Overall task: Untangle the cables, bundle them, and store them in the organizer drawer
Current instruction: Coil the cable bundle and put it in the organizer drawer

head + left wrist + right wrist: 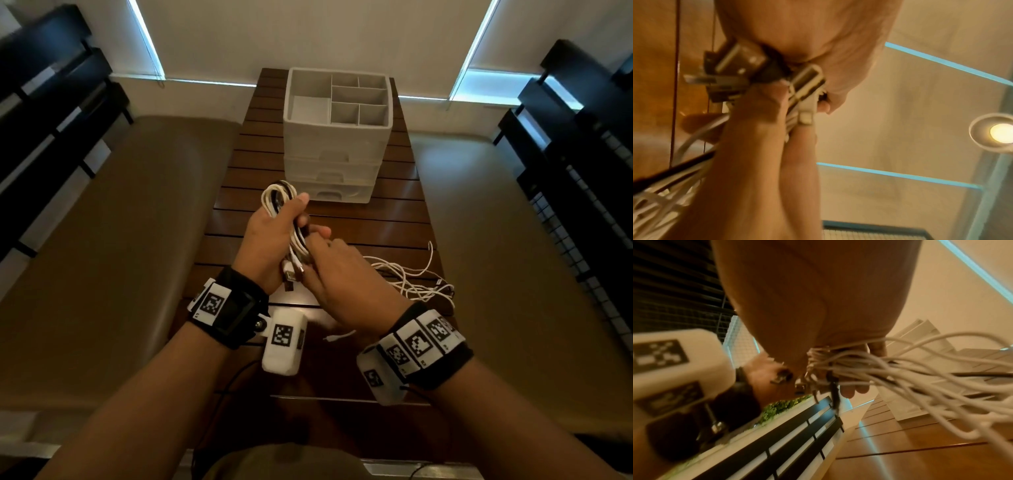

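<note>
Both hands clamp the coiled cables (286,219): left hand (270,240), right hand (342,277); loose white cords (416,277) trail across the slatted counter (394,219), white organizer (337,133) beyond.

Table (394,219): dark brown wood slats, smooth, slight sheen. Organizer (337,137): white matt plastic, drawers the same. Cables (277,198): smooth rubbery plastic sheath, mostly white, some black; loose white cables (411,277) on the table look the same. Plugs (735,65): shiny metal shells in pale plastic housings, blurred. Wrist bands (236,305): black cloth, white matt plastic blocks with printed black-and-white markers. Bench (120,240): smooth tan padding, low sheen.
</note>
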The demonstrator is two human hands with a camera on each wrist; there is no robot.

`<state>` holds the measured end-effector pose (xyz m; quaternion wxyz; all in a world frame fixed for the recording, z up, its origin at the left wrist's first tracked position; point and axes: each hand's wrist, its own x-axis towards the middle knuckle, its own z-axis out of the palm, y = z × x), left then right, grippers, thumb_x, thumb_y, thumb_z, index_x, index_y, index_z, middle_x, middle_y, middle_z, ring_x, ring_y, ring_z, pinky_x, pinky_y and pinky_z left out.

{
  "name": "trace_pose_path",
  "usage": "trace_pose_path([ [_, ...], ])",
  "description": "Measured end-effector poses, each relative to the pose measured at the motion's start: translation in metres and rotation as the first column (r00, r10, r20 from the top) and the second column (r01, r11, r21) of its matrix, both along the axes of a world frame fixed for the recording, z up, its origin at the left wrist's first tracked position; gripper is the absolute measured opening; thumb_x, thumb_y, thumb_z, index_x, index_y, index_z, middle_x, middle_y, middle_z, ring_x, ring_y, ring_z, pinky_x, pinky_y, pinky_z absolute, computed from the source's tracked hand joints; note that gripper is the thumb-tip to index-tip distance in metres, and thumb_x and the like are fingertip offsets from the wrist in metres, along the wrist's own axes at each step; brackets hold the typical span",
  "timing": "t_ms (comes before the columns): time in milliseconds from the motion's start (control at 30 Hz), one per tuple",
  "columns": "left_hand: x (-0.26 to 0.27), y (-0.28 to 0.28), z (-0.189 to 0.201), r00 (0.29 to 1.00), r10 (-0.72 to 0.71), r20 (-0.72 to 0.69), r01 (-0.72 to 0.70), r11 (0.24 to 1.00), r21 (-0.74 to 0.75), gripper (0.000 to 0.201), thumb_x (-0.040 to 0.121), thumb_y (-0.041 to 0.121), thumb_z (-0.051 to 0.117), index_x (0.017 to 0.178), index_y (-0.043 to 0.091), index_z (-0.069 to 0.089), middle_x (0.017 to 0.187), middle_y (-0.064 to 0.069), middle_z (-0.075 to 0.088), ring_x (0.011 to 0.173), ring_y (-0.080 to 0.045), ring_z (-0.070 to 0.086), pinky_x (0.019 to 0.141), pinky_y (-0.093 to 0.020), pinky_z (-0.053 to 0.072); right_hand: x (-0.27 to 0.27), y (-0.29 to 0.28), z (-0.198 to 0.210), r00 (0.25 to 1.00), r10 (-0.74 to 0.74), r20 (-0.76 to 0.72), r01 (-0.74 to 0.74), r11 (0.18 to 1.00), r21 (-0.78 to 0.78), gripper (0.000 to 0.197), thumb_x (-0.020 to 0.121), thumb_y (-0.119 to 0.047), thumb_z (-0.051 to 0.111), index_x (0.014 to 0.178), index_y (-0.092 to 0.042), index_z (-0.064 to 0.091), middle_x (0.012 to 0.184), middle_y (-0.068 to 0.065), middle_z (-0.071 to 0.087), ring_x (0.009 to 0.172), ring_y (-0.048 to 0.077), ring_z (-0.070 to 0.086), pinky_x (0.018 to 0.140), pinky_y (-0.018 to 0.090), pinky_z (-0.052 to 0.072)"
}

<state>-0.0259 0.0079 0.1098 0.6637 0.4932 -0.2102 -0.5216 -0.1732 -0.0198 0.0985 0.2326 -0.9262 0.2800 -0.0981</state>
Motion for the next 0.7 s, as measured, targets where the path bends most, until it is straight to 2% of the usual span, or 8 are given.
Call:
trace_pose_path([
  [100,0.015,-0.003,-0.003,0.99,0.053,-0.131,-0.056,0.998,-0.022,0.028,0.104,0.027,0.064,0.08,0.016,0.056,0.069,-0.002,0.051,0.063,-0.02,0.066,0.074,-0.042,0.062,-0.017,-0.024,-0.006,0.997,-0.072,-0.028,0.075,0.989,0.126,0.043,0.103,-0.053,0.053,0.129,-0.02,0.058,0.119,0.0,0.057,0.11,0.018,0.051,0.093,0.034,0.043],
  [167,0.018,-0.002,-0.003,0.991,0.073,-0.114,-0.076,0.997,-0.027,0.03,0.104,0.024,0.064,0.078,0.018,0.053,0.063,0.003,0.044,0.049,-0.012,0.051,0.066,-0.038,0.059,-0.025,-0.038,-0.006,0.986,-0.162,0.026,0.152,0.963,0.224,0.049,0.093,-0.059,0.065,0.127,-0.024,0.063,0.123,-0.005,0.057,0.114,0.011,0.056,0.097,0.029,0.047],
  [267,0.005,-0.003,-0.003,0.993,0.07,0.094,-0.072,0.997,0.016,0.029,0.101,0.015,0.068,0.076,0.018,0.053,0.056,0.005,0.045,0.046,-0.011,0.043,0.05,-0.031,0.047,-0.02,-0.051,0.005,0.923,-0.295,0.248,0.141,0.857,0.495,0.05,0.087,-0.044,0.08,0.13,-0.027,0.062,0.13,-0.008,0.062,0.117,0.009,0.063,0.1,0.03,0.052],
  [400,-0.015,-0.004,-0.012,0.937,0.012,0.349,-0.028,0.999,0.042,0.028,0.091,0.001,0.074,0.076,0.016,0.055,0.055,0.008,0.044,0.047,-0.013,0.043,0.048,-0.032,0.042,0.013,-0.061,0.03,0.713,-0.506,0.486,-0.038,0.664,0.747,0.027,0.101,-0.024,0.061,0.124,-0.01,0.067,0.122,0.008,0.074,0.118,0.023,0.069,0.101,0.035,0.054],
  [467,-0.023,-0.004,-0.018,0.894,-0.058,0.445,0.045,0.998,0.039,0.024,0.09,-0.005,0.071,0.078,0.014,0.061,0.056,0.008,0.054,0.051,-0.011,0.049,0.052,-0.031,0.044,0.031,-0.063,0.04,0.651,-0.623,0.434,-0.108,0.49,0.865,0.034,0.106,-0.032,0.054,0.118,-0.003,0.066,0.112,0.017,0.076,0.109,0.033,0.073,0.092,0.038,0.058],
  [533,-0.027,-0.004,-0.02,0.839,-0.106,0.534,0.121,0.993,0.007,0.018,0.088,-0.007,0.069,0.082,0.008,0.064,0.066,0.003,0.064,0.062,-0.008,0.057,0.06,-0.026,0.047,0.042,-0.064,0.044,0.694,-0.61,0.381,-0.141,0.404,0.904,0.047,0.107,-0.045,0.051,0.117,-0.001,0.065,0.103,0.024,0.075,0.094,0.037,0.075,0.09,0.046,0.059],
  [633,-0.028,-0.007,-0.021,0.748,-0.126,0.652,0.182,0.983,-0.018,0.01,0.082,0.004,0.07,0.09,0.003,0.066,0.087,-0.015,0.07,0.081,-0.011,0.065,0.074,-0.034,0.054,0.045,-0.061,0.047,0.769,-0.515,0.378,-0.163,0.413,0.896,0.066,0.104,-0.057,0.049,0.117,0.006,0.065,0.088,0.026,0.072,0.07,0.035,0.069,0.081,0.047,0.059],
  [700,-0.031,-0.008,-0.024,0.673,-0.078,0.735,0.152,0.988,-0.035,0.012,0.083,0.008,0.069,0.095,0.01,0.067,0.091,-0.003,0.07,0.088,0.001,0.066,0.082,-0.033,0.057,0.045,-0.06,0.049,0.763,-0.5,0.409,-0.176,0.448,0.876,0.072,0.104,-0.058,0.048,0.117,0.011,0.065,0.075,0.022,0.067,0.057,0.03,0.061,0.074,0.044,0.057],
])
